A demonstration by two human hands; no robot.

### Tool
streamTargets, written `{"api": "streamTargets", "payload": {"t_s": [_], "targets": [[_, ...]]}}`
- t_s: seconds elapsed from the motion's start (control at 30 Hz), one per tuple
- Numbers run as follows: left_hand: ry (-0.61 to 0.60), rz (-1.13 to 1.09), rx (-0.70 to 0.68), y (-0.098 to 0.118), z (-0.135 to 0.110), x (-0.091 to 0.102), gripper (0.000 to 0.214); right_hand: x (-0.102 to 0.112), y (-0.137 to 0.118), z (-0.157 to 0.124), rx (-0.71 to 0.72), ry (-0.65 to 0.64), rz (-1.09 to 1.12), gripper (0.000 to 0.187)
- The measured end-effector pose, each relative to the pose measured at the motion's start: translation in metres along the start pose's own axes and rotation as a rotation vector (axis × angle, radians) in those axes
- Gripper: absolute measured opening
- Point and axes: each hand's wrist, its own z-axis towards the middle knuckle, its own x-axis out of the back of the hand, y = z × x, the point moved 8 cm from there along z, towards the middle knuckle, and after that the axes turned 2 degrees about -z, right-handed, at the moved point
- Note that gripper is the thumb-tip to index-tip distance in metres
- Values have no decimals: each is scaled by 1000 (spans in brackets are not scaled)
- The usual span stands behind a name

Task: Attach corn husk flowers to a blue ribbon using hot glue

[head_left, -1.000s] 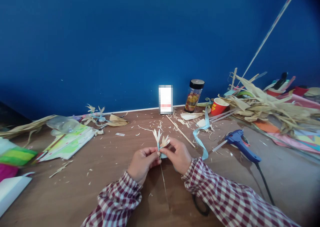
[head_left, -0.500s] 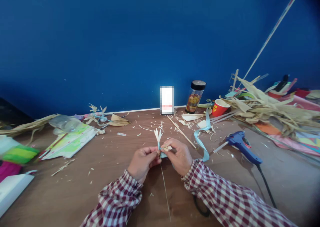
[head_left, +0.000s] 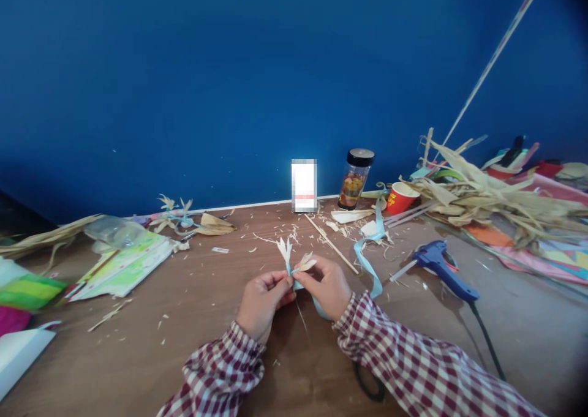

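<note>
My left hand (head_left: pixel 261 300) is closed in a pinch around a thin stem (head_left: pixel 301 314), which hangs below the fingers and looks blurred. At its top a small pale corn-husk flower (head_left: pixel 285 255) stands upright, with light blue strip around its base. My right hand (head_left: pixel 329 287) is pinched at the same spot, its fingertips on a second cream husk piece (head_left: pixel 305 262) that leans out to the right. From under the right hand a light blue paper strip (head_left: pixel 367 264) shows, curling across the table toward the back. The fingertips hide where stem, husk and strip meet.
A blue glue gun (head_left: pixel 443 270) with its cord lies to the right. Behind stand a lidded jar (head_left: pixel 355 181) and a red paper cup (head_left: pixel 400 199). Dried husks (head_left: pixel 496 202) are heaped at the right. Left are a green-white sheet (head_left: pixel 124 269) and finished-looking husk flowers (head_left: pixel 177 212).
The husk piece at my right fingertips has tipped up and fans out more clearly. The flower leans slightly left, and less of the stem shows below. The view has shifted slightly.
</note>
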Motion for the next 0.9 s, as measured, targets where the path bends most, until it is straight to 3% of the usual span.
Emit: {"api": "streamTargets", "payload": {"t_s": [0.3,0.57,0.9], "targets": [[-8,-72,21,-5,3,1,30,0,5,-1,-9,62,-22,14],[9,-51,24,5,5,6,24,-4,8,3,-60,-28,97,20],[-71,-10,-14,9,3,3,25,-13,7,-2,-48,-149,-21,19]]}}
